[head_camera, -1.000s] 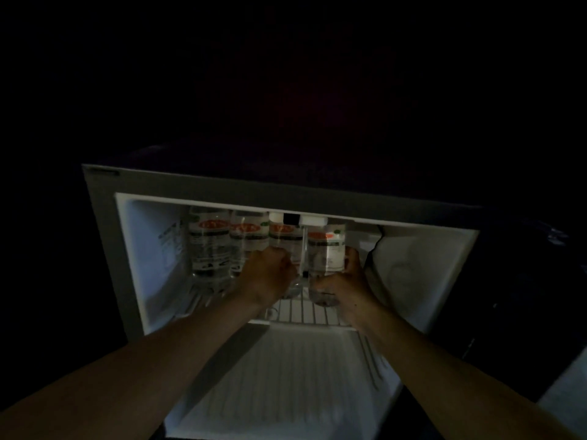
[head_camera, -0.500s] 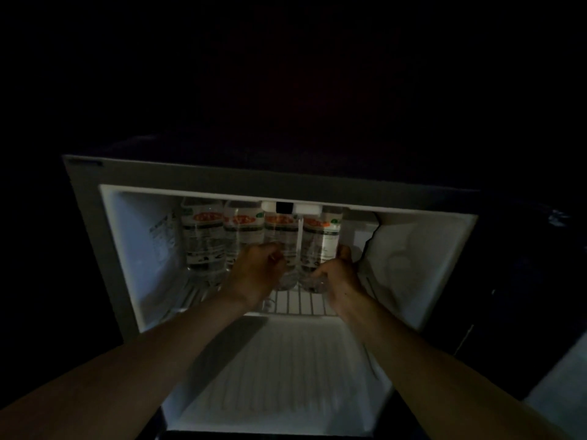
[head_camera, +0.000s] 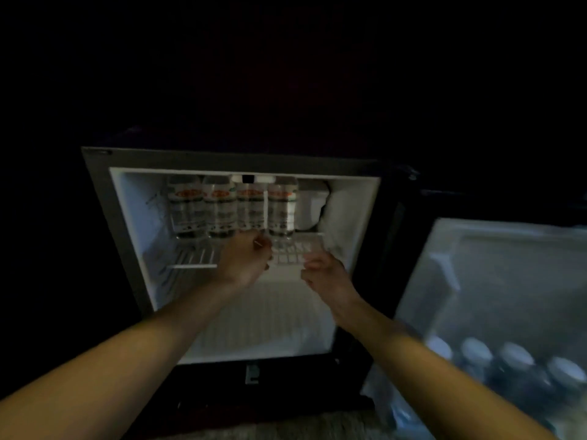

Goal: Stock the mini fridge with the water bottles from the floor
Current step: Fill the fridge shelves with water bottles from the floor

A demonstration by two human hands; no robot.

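Standing open in a very dark room, the mini fridge (head_camera: 136, 217) is showing its white interior, with its door (head_camera: 508, 281) swinging out to the right and a strip of pale carpet (head_camera: 286, 427) lying below it. Low in the door, a blurred row of capped bottles (head_camera: 511, 357) is sitting, caps up. Inside, the wire shelf (head_camera: 193, 257) is carrying four water bottles (head_camera: 219, 208), all standing upright in a side-by-side row at the back, orange-labelled, each touching or just beside its neighbour. A white block (head_camera: 313, 208) is sitting just right of the row, against the back wall. Both bare forearms are reaching in from the bottom of the frame. The left hand (head_camera: 244, 262) is hovering over the front of the shelf, fingers curling into a loose fist right at the base of the third bottle (head_camera: 251, 208) from the left; motion blur is hiding whether it is gripping or even touching that bottle, so I cannot tell. The right hand (head_camera: 327, 277) is hanging lower and to the right, in front of the shelf's edge and apart from the fourth bottle (head_camera: 282, 208), with fingers loosely curling and holding nothing.
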